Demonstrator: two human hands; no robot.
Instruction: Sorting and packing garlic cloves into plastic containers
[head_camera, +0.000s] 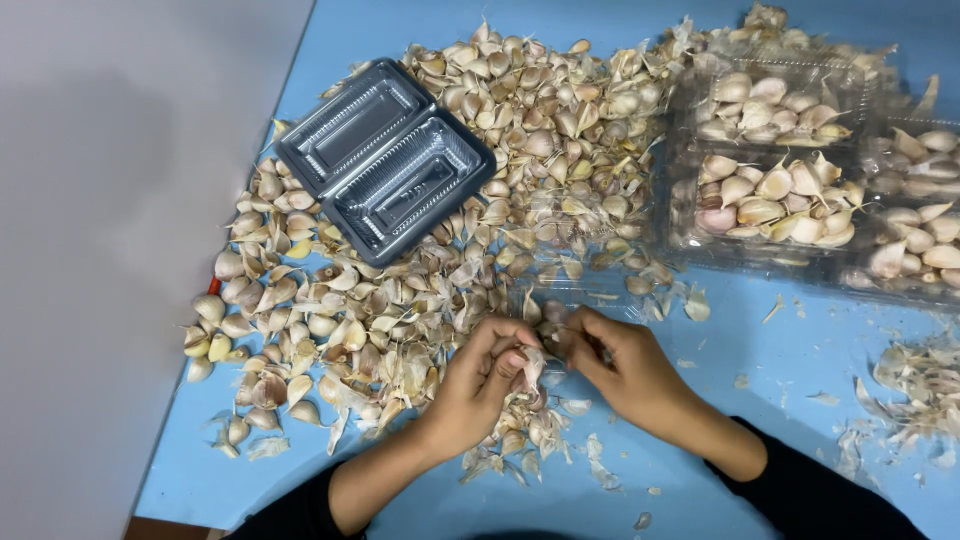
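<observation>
both hands meet near the lower middle of the blue counter (760, 380), at the near edge of a wide heap of garlic cloves (420, 260). the left hand (480, 385) has its fingers curled with the grip clamped on a garlic clove (531, 365) whose papery skin sticks up between thumb and forefinger. the right hand (625, 370) comes in from the other side, its fingertips pinched together at the same clove or just beside it; whether it grips the clove itself or only a strip of skin cannot be told. both forearms end in dark sleeves at the bottom edge. the heap spreads from the left edge of the counter up and across to the far right, cloves mixed with loose husk. on top of the heap at upper left lies an empty dark plastic tray (385, 160) with two compartments, tilted on the diagonal. at upper right stand clear plastic boxes (770, 165) filled with cloves, set close side by side, with another filled clear box (915, 215) at the far right edge. a small pile of peeled skins (915, 385) lies at the right, well apart from the hands, and scattered flakes dot the counter between. a pale grey wall (120, 250) borders the counter on the left.
</observation>
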